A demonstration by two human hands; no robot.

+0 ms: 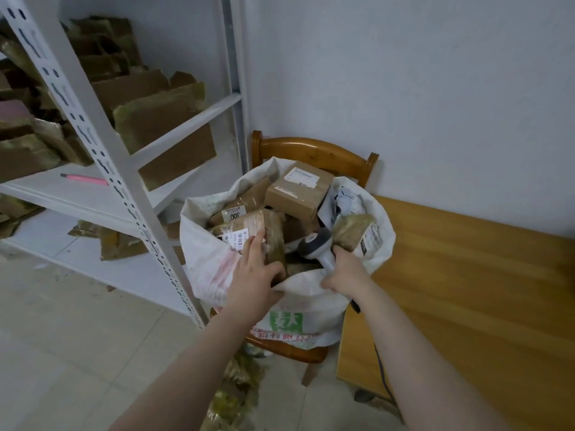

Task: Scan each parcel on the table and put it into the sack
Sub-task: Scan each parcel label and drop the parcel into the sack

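While the right hand (347, 273) gripped the handle of the scanner (312, 245) just above the near rim of the white sack (298, 306), the left hand (253, 275) lay with straight fingers on a taped parcel (267, 225) at the top of the load (a brown box (298, 188) sat behind it). The sack stood on a wooden chair (311, 150), between the table (466, 290) and a white rack (102, 157).

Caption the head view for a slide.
Left hand rests on a taped parcel in the parcel-filled white sack while the right hand grips the scanner.
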